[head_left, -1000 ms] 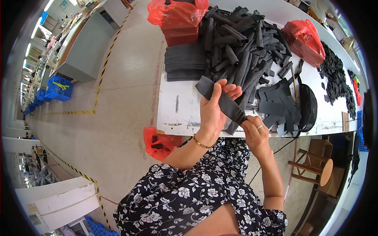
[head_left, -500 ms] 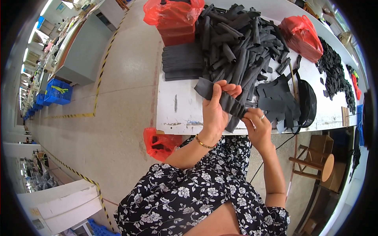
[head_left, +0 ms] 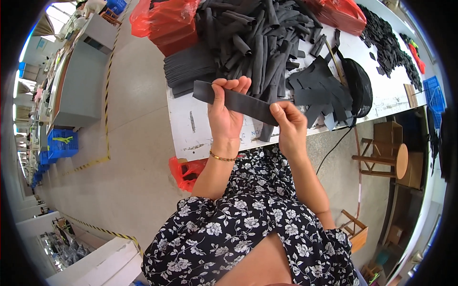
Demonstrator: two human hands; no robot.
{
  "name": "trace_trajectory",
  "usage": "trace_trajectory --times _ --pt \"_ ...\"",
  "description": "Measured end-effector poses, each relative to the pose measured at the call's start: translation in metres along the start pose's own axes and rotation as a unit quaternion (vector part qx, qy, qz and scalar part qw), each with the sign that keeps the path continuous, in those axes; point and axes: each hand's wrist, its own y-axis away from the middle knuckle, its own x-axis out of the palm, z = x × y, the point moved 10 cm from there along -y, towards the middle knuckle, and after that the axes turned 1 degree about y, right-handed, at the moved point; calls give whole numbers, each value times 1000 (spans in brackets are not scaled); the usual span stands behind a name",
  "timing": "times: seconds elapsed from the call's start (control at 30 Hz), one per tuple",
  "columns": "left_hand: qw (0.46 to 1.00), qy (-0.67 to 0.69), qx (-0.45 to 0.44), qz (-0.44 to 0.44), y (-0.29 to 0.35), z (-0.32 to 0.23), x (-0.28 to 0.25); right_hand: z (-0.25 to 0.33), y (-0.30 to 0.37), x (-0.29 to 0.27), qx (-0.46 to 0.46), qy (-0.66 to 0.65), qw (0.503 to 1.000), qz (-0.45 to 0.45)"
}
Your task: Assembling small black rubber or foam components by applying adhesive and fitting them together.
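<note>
A dark grey strip of fabric-like material (head_left: pixel 250 106) is stretched between my hands above the front of the white table. My left hand (head_left: pixel 225 117) holds it near its left end, thumb on top and fingers behind. The right end is pinched between the thumb and fingers of my right hand (head_left: pixel 292 125). Beyond the hands lies a big heap of curled dark grey strips (head_left: pixel 267 43). Left of the heap sits a neat stack of flat strips (head_left: pixel 188 69). Loose flat pieces (head_left: pixel 315 86) are spread to the right.
Red plastic bags (head_left: pixel 174 24) stand at the table's far left and far right. A black rounded object (head_left: pixel 358 86) with a cable lies near the right front edge. Small black scraps (head_left: pixel 389 45) cover the far right. Wooden stools (head_left: pixel 381 157) stand below, right.
The strip, bunched and creased before, is now drawn out flat. My right hand has turned at its end. The view has shifted, so the table appears higher and farther left.
</note>
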Motion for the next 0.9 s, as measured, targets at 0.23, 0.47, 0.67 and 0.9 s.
trace_trajectory --times 0.23,0.47,0.67,0.9 --pt "993 -101 -37 -50 9 -16 -70 93 47 21 -500 324 803 -4" --pt "976 -168 -65 -122 46 -34 -129 -30 11 -7 -99 262 960 30" --pt "708 -680 -13 -190 70 -61 -173 -86 17 16 -164 529 832 6" --pt "640 -764 38 74 47 35 -53 13 -34 -94 -268 580 757 -137"
